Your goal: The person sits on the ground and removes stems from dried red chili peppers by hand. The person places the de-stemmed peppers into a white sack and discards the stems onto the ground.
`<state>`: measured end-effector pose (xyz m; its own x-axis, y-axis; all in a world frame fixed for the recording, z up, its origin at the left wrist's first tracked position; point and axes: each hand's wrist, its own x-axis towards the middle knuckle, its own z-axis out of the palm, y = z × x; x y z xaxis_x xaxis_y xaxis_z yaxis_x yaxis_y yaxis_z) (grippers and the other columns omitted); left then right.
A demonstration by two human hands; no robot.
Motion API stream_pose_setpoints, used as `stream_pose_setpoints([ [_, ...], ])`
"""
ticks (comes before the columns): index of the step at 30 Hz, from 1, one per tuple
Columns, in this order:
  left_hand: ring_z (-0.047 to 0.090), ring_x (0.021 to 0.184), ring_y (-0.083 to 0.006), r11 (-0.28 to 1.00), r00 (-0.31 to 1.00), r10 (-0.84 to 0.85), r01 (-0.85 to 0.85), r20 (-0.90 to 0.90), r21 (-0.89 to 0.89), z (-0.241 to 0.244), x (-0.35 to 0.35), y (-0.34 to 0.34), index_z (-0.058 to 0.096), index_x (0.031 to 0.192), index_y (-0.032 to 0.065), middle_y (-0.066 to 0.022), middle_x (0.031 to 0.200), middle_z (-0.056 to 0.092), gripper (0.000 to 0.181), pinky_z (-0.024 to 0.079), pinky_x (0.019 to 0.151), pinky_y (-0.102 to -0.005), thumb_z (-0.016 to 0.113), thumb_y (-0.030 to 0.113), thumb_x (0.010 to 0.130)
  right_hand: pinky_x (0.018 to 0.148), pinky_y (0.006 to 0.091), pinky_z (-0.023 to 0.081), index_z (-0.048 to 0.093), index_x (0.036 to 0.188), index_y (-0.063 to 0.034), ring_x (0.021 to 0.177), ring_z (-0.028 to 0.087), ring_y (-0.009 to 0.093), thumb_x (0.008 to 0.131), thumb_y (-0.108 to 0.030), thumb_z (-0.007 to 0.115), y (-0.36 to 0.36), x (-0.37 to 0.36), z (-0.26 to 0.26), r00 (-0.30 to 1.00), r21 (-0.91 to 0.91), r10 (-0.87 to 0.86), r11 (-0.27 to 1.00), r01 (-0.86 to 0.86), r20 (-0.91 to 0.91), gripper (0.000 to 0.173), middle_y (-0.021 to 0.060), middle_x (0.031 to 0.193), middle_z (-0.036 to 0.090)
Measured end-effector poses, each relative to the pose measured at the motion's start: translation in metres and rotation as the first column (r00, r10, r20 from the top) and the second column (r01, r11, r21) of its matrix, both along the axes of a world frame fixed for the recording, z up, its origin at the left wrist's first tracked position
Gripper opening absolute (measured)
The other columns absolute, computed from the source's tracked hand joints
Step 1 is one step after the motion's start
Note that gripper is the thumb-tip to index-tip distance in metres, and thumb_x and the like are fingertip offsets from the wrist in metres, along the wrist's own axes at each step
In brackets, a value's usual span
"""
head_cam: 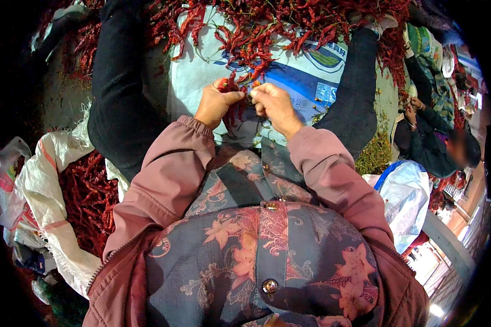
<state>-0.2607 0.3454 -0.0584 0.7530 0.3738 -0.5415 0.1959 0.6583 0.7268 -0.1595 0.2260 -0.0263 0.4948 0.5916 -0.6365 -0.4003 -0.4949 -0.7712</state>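
Note:
Dried red chili peppers point(266, 28) with stems lie heaped at the far side of a white and blue printed woven sack point(311, 83), which is spread between my legs. My left hand point(217, 100) holds several red chilies, some hanging below its fingers. Close to its right, my right hand point(273, 104) has its fingertips pinched near the chilies' stem ends; a small stem piece seems to be at them, though the fingers partly hide it. The two hands are slightly apart, above the sack.
An open white woven sack point(51, 192) at the left contains dried red chilies point(88, 200). Loose green stems point(374, 153) lie beside my right leg. A white plastic bag point(405, 200) stands at the right. Another person point(429, 126) sits farther right, hands close together.

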Motion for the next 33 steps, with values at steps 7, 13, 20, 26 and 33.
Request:
stream_pose_setpoints([
  [7, 0.053, 0.06, -0.0107, 0.992, 0.988, -0.128, 0.127, 0.083, 0.026, 0.006, -0.009, -0.008, 0.055, 0.085, 0.0015, -0.0034, 0.072, 0.057, 0.018, 0.045, 0.054, -0.0241, 0.064, -0.002, 0.069, 0.047, 0.0246, 0.039, 0.054, 0.073, -0.0052, 0.052, 0.045, 0.008, 0.08, -0.018, 0.06, -0.006, 0.004, -0.004, 0.948, 0.039, -0.1, 0.992, 0.117, -0.302, 0.015, -0.0005, 0.063, 0.048],
  [13, 0.052, 0.052, -0.0129, 0.964, 0.985, -0.17, 0.162, -0.021, -0.213, 0.013, -0.009, -0.013, 0.056, 0.078, 0.0009, -0.0038, 0.067, 0.056, 0.013, 0.043, 0.048, -0.0256, 0.064, -0.001, 0.069, 0.05, 0.0349, 0.043, 0.055, 0.077, -0.0057, 0.057, 0.054, 0.019, 0.075, -0.018, 0.059, -0.01, 0.003, -0.008, 0.748, -0.199, 0.383, 0.923, -0.329, 0.541, 0.013, 0.0065, 0.066, 0.053],
  [20, 0.051, 0.05, -0.0143, 0.965, 0.985, -0.122, 0.089, -0.12, -0.247, 0.023, -0.01, -0.006, 0.054, 0.084, 0.0033, -0.0039, 0.063, 0.054, 0.017, 0.042, 0.045, -0.027, 0.065, 0.005, 0.071, 0.058, 0.0434, 0.043, 0.048, 0.083, -0.0094, 0.074, 0.054, 0.032, 0.071, -0.014, 0.06, -0.005, 0.032, -0.022, 0.149, -0.484, 0.567, 0.79, -0.375, 0.81, 0.018, 0.0083, 0.078, 0.05],
  [26, 0.052, 0.054, -0.0128, 0.979, 0.992, -0.107, 0.093, -0.067, -0.18, 0.019, -0.008, -0.004, 0.053, 0.089, 0.003, -0.0032, 0.067, 0.055, 0.025, 0.043, 0.049, -0.0253, 0.066, 0.002, 0.068, 0.056, 0.04, 0.046, 0.052, 0.085, -0.0098, 0.073, 0.057, 0.029, 0.072, -0.008, 0.056, 0.029, 0.058, -0.039, -0.069, -0.572, 0.589, 0.74, -0.355, 0.805, 0.014, 0.0084, 0.079, 0.049],
  [33, 0.054, 0.056, -0.0134, 0.993, 1.0, -0.023, 0.021, -0.021, -0.114, 0.012, -0.006, -0.004, 0.053, 0.082, -0.0003, -0.0049, 0.068, 0.056, 0.015, 0.045, 0.053, -0.0266, 0.06, -0.001, 0.069, 0.054, 0.0391, 0.044, 0.052, 0.075, -0.0072, 0.069, 0.055, 0.031, 0.071, -0.007, 0.054, 0.009, 0.058, -0.02, 0.035, -0.585, 0.637, 0.727, -0.36, 0.77, 0.005, 0.0107, 0.076, 0.052],
])
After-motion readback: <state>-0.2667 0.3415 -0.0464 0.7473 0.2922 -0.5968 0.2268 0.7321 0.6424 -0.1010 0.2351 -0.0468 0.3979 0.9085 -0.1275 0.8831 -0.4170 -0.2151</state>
